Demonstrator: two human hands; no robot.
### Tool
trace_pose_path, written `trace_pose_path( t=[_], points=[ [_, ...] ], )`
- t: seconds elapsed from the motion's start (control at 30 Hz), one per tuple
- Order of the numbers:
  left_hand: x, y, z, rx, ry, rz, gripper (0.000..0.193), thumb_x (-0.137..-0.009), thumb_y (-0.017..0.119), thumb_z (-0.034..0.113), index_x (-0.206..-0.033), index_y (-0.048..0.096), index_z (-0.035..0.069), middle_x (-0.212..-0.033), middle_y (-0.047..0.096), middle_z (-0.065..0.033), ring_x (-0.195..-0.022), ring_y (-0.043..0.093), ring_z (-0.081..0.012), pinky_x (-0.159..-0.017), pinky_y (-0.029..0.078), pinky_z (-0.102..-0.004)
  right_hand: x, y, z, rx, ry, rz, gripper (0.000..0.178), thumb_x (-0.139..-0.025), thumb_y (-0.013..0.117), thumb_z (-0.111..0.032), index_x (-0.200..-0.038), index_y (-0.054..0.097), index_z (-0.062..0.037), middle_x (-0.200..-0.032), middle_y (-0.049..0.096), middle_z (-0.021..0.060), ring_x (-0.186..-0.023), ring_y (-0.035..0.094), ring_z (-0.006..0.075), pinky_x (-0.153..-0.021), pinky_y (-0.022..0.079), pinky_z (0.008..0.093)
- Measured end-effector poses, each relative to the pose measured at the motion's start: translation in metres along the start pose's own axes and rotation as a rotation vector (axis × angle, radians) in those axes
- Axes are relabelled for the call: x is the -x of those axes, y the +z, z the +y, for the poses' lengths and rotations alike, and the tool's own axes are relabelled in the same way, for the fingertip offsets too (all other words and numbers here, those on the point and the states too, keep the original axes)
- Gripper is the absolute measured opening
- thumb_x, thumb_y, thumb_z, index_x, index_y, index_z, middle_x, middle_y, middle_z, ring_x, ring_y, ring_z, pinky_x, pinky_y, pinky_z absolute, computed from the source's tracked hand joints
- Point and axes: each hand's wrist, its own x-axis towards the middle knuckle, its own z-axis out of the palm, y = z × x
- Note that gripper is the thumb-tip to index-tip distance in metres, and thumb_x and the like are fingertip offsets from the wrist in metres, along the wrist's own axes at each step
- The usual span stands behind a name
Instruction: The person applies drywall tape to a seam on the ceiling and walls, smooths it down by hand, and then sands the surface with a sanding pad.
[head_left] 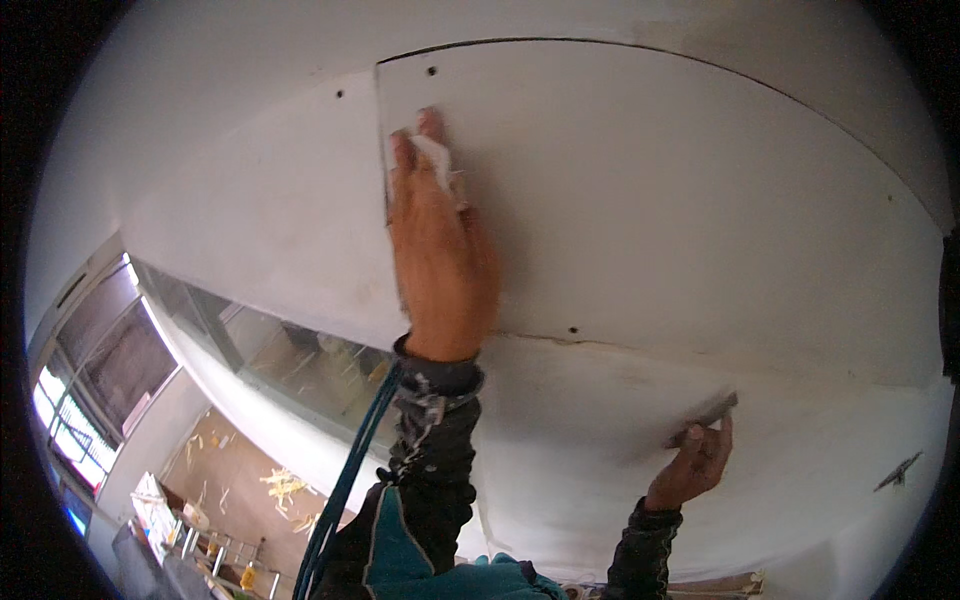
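My left hand (445,265) is raised to a white panel (680,190), close to its left seam. Its closed fingers are around a small crumpled white piece (435,160), perhaps paper or cloth, and the hand is slightly blurred. Lower and to the right, my right hand (692,468) grips a flat grey scraper (705,418), a putty knife by its look, whose blade is blurred near the white surface. A dark screw hole (573,329) sits by the panel's lower seam, and another screw hole (432,71) near its top left corner.
Blue-green cords (345,480) hang beside my left forearm. Far below at the left, yellowish scraps (285,485) litter a brown floor next to a metal ladder (230,555). A window (75,420) stands at the far left. A dark metal fitting (898,472) projects at the right.
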Motion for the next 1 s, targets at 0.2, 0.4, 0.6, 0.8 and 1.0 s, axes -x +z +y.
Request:
trace_pose_path(
  t=[0.2,0.4,0.6,0.8,1.0],
  points=[
    [-0.015,-0.001,0.014,0.071,-0.029,-0.109,0.051,-0.089,0.045,-0.009,-0.139,0.035,-0.006,-0.138,0.045,-0.033,-0.128,0.046,-0.046,-0.104,0.043,-0.0423,-0.003,-0.008,0.004,-0.106,0.034,0.054,0.048,-0.094,0.064,-0.025,-0.129,0.053,0.0055,-0.076,0.061,0.0062,-0.063,0.057,0.0137,-0.055,0.049,0.0275],
    [-0.014,-0.035,0.098,0.7,0.01,-0.321,0.025,-0.094,0.048,0.017,-0.11,0.059,0.001,-0.111,0.063,-0.0212,-0.108,0.058,-0.0313,-0.095,0.041,-0.0432,-0.001,-0.014,0.008,-0.165,0.079,0.048,0.044,-0.094,0.065,-0.023,-0.128,0.053,0.0028,-0.08,0.066,0.01,-0.066,0.062,0.0129,-0.056,0.051,0.0271],
    [-0.039,0.0,0.145,1.07,0.21,-0.875,0.025,-0.097,0.049,0.02,-0.083,0.058,0.001,-0.073,0.061,-0.012,-0.065,0.059,-0.0222,-0.06,0.044,-0.0354,-0.01,0.007,0.014,-0.231,0.052,0.274,0.039,-0.095,0.061,-0.012,-0.129,0.052,0.0027,-0.075,0.061,0.0054,-0.065,0.061,0.0118,-0.049,0.05,0.0248],
    [-0.08,0.146,0.218,0.753,0.885,-0.493,0.03,-0.101,0.047,0.021,-0.107,0.063,-0.004,-0.11,0.065,-0.0178,-0.104,0.062,-0.0291,-0.093,0.048,-0.0396,-0.006,-0.007,0.041,-0.345,0.183,0.398,0.04,-0.095,0.062,-0.014,-0.129,0.049,0.0015,-0.076,0.06,0.0038,-0.064,0.059,0.0108,-0.05,0.048,0.0253],
    [-0.124,0.233,0.162,0.217,1.352,-0.28,0.032,-0.098,0.05,0.02,-0.127,0.06,0.009,-0.149,0.04,-0.0072,-0.144,0.027,-0.0261,-0.121,0.017,-0.0409,0.003,-0.005,0.062,-0.334,0.177,0.448,0.038,-0.096,0.061,-0.016,-0.126,0.046,0.0009,-0.073,0.059,0.0042,-0.064,0.057,0.011,-0.052,0.048,0.0259]
  ],
)
